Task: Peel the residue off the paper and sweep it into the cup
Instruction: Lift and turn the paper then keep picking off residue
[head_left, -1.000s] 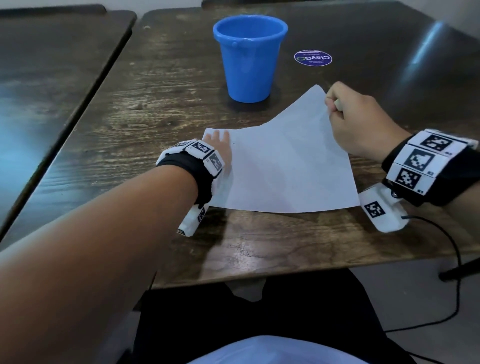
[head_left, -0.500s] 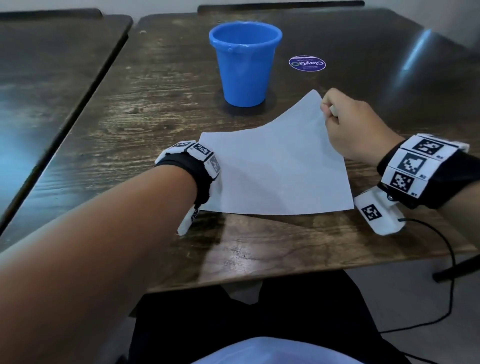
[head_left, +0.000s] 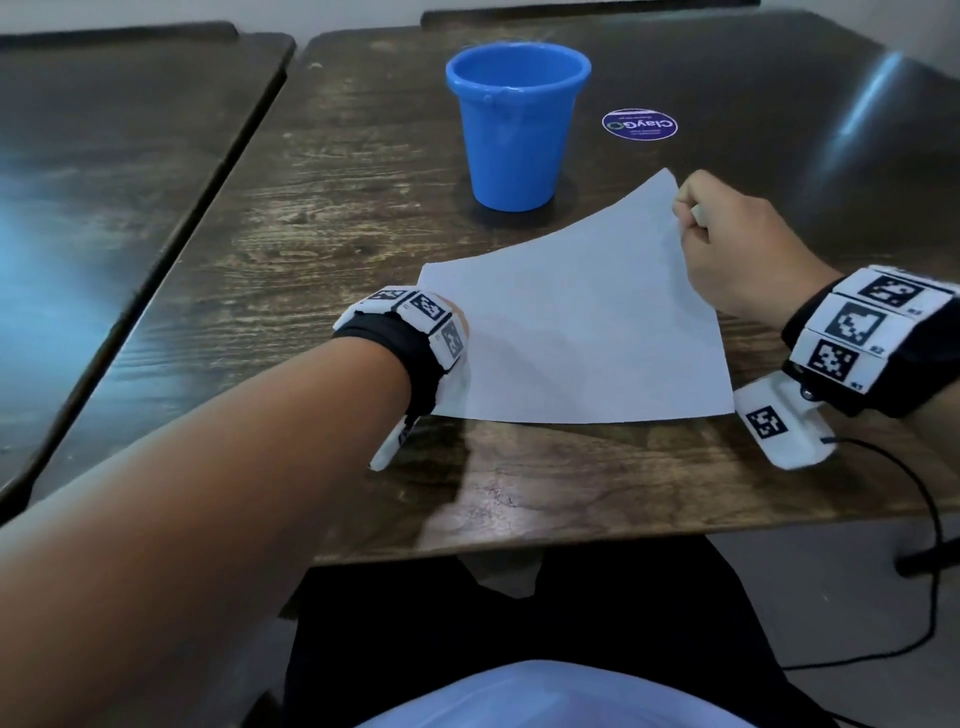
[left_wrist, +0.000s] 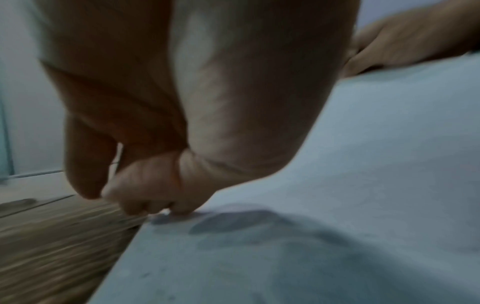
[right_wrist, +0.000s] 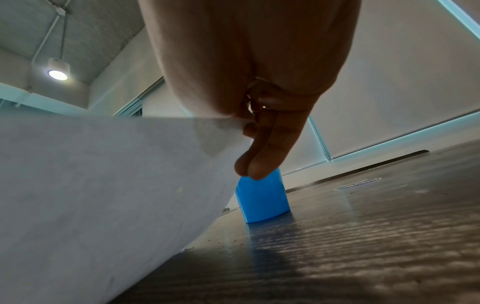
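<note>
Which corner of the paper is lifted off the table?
The far right corner of the white paper, next to the blue cup, pinched by the right hand. The other corners lie flat on the table.

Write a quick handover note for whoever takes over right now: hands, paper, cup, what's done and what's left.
Right hand: pinches the paper's far right corner, lifted off the table.
Left hand: fingers curled, tips pressing the paper near its left edge.
Blue cup: upright beyond the paper, apart from it; contents not visible.
Done: corner raised.
Left: no residue is clearly visible; a few small specks lie on the table near the cup. Check the paper, then sweep into the cup.
</note>
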